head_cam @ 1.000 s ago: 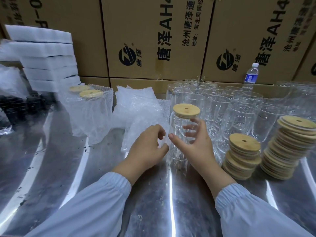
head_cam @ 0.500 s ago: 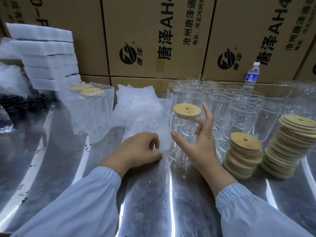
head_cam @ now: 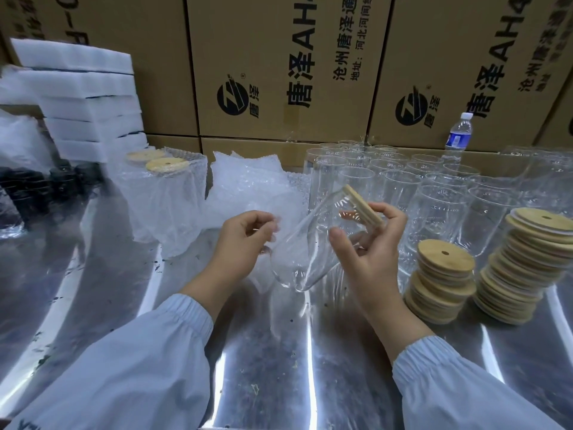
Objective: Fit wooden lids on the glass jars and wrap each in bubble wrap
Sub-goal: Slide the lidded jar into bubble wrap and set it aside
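Note:
A clear glass jar [head_cam: 305, 246] with a wooden lid [head_cam: 362, 206] on its mouth is lifted off the table and tilted, lid end up and to the right. My right hand [head_cam: 369, 256] grips it near the lid. My left hand [head_cam: 245, 240] pinches the edge of a bubble wrap sheet [head_cam: 248, 193] just left of the jar's base. Several open jars [head_cam: 434, 193] stand behind. Two stacks of wooden lids [head_cam: 440, 277] sit at the right. Two wrapped, lidded jars [head_cam: 167, 193] stand at the left.
The steel table [head_cam: 279, 352] carries a water bottle [head_cam: 459, 135] at the back right, white foam slabs [head_cam: 83, 97] stacked at the back left, and dark small items [head_cam: 46, 187] beside a plastic bag. Cardboard boxes [head_cam: 279, 66] wall off the far edge.
The lidded jar stood upright on the table; now my right hand has lifted and tilted it. My left hand has risen off the table with the bubble wrap edge.

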